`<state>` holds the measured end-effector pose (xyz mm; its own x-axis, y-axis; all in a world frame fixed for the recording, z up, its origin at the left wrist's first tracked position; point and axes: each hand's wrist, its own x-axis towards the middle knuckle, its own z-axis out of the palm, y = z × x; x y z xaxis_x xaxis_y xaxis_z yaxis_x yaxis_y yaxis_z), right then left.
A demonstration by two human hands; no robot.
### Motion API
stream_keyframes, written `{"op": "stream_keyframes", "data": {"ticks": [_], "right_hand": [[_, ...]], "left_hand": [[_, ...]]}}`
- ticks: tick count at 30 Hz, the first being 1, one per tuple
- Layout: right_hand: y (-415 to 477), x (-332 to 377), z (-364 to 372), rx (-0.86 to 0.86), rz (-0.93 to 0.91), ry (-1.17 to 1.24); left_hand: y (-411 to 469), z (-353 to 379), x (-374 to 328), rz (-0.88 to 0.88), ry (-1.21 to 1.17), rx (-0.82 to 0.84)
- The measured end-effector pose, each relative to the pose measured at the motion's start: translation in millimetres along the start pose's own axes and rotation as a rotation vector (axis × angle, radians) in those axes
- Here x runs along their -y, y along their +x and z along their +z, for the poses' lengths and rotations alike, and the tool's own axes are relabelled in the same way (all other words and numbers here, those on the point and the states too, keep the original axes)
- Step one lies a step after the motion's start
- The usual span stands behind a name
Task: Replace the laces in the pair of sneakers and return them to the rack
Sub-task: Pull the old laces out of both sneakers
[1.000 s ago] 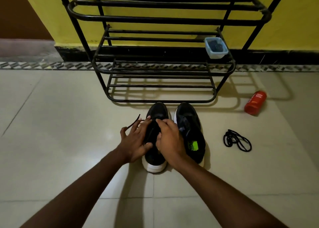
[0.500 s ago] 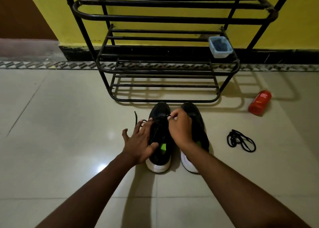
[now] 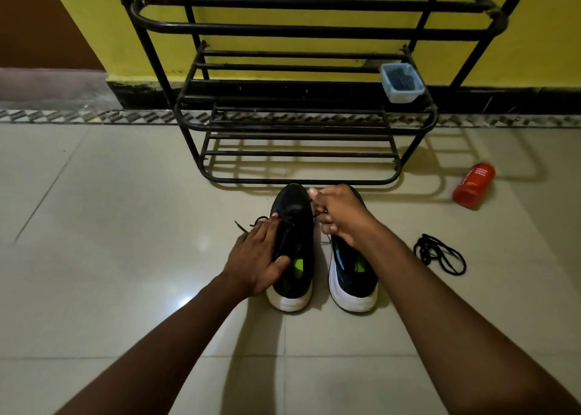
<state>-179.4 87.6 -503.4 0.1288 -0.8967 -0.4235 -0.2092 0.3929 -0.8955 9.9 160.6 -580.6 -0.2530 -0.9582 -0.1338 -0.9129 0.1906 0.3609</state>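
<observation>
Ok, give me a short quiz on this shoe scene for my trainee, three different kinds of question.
1. True or false: the bottle stands upright.
2. Where is the tub? A: on the floor. B: on the rack. C: beside the bottle.
3. Which hand lies flat on a sneaker?
Key: 1 false, it lies on its side. 2 B. 3 the left hand.
</observation>
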Motion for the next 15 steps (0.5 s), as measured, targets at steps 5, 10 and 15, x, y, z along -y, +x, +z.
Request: {"op": "stream_keyframes", "data": {"ticks": [5,10,15], "right_hand": [[4,-6,-16,-0.011,-0.248,-0.675],[5,-4,-13,-0.107,-0.097,0.221],[7,-13,-24,0.016,-0.298,-0.679]], "left_hand": [[-1,-2,-1,0.028,-0.051,-0.004],[-3,-2,-1,0.02,-0.054,-0.009],[-3,0,0,0.02,-0.048,-0.016]]}}
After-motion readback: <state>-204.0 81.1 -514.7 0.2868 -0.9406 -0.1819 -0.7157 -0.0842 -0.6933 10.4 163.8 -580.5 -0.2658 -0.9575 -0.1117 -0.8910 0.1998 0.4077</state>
